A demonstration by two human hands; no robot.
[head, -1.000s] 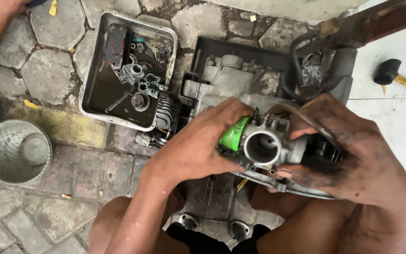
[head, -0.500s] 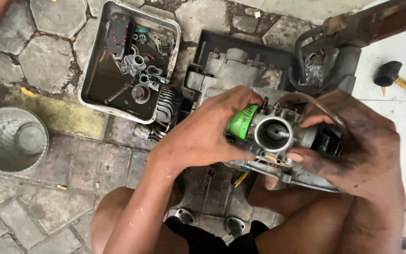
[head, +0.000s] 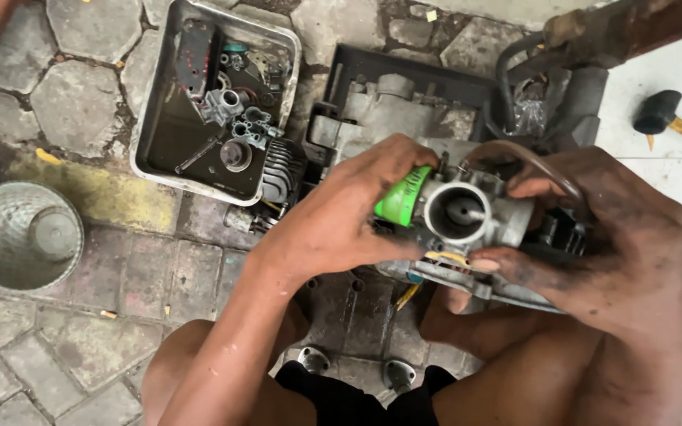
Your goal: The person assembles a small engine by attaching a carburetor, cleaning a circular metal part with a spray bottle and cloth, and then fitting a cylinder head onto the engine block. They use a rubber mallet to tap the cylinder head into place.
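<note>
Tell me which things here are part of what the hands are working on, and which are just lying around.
In hand:
- carburetor, gripped by left hand and right hand
- green-handled tool
- engine case underneath

Lying about:
- metal parts tray
- mallet
- metal funnel

An outdoor repair spot, like a motorbike workshop set up on the ground. The floor is hexagonal paving stones (head: 65,110), stained dark with oil. A metal tray (head: 159,170) holds small engine parts in black fluid. An engine block (head: 392,110) sits beside it in a black tray. A hammer (head: 672,118) lies on white tiles at the right edge. A metal funnel (head: 24,235) rests at the left.
</note>
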